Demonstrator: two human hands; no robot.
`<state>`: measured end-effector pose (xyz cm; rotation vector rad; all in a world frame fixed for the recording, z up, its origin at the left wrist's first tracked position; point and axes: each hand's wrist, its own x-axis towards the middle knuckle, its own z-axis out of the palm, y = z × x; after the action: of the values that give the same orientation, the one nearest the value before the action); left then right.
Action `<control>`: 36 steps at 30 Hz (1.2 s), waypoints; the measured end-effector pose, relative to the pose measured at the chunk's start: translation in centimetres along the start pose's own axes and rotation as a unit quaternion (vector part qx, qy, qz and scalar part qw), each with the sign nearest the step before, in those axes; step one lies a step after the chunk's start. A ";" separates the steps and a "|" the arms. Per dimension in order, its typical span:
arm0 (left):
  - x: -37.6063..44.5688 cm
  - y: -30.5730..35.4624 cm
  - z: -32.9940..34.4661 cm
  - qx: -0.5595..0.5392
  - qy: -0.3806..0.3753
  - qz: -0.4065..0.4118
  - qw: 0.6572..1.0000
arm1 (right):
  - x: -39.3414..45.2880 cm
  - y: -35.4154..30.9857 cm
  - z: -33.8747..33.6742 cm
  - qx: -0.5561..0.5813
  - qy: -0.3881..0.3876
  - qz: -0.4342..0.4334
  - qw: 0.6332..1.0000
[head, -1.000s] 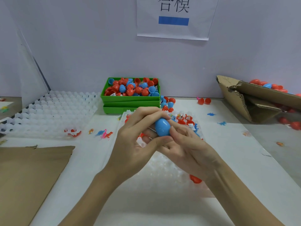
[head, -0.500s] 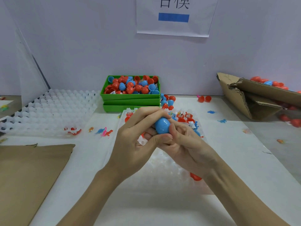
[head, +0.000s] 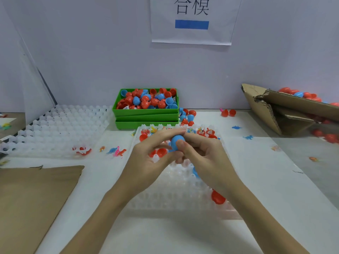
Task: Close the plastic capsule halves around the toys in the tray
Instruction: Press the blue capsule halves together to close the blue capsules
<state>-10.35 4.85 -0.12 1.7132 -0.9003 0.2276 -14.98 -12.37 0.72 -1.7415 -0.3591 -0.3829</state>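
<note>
- Gripping a blue capsule [head: 176,142] from both sides, the left hand [head: 146,158] and the right hand [head: 203,158] hold it just above the clear plastic tray [head: 183,195], fingers curled round it.
- The tray's far cells hold red capsule halves [head: 161,152] and small toys [head: 201,131]; one red capsule [head: 217,197] sits near its right edge.
- Behind the tray, the stacked green bins [head: 146,116] are full of red and blue halves.
- A torn cardboard box [head: 275,110] lies at the right.

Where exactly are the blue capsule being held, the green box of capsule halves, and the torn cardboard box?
blue capsule [head: 176,142]: head view, on its rounded blue shell between the fingers.
green box [head: 145,112]: head view, on its front wall.
cardboard box [head: 260,105]: head view, on its torn left flap.
</note>
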 end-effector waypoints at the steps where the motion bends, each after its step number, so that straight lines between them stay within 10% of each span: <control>1: 0.0 0.0 -0.1 0.004 0.013 0.003 1.000 | 0.0 0.1 0.1 -0.030 0.001 -0.019 0.999; 8: 0.0 -0.2 -0.4 0.033 0.012 -0.001 0.999 | 0.0 0.4 0.3 -0.035 0.013 -0.034 0.999; 14: 0.0 -0.4 0.1 -0.107 -0.025 -0.122 0.986 | 0.1 0.8 0.0 -0.267 0.108 -0.104 0.952; 27: 0.0 -0.9 0.7 -0.302 0.039 -0.253 0.918 | 0.1 0.8 0.0 -0.346 0.036 -0.134 0.928; 33: 0.2 -1.3 1.0 -0.310 0.074 -0.256 0.913 | 0.1 0.4 -0.2 -0.267 0.066 -0.067 0.959; 36: 0.5 -1.5 0.5 -0.324 0.134 -0.278 0.894 | 1.6 -0.1 -2.1 0.005 0.131 0.095 0.987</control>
<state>-9.11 4.26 -1.14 1.1968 -0.2042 -0.2046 -13.68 -14.36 1.92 -1.6730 -0.0061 -0.4641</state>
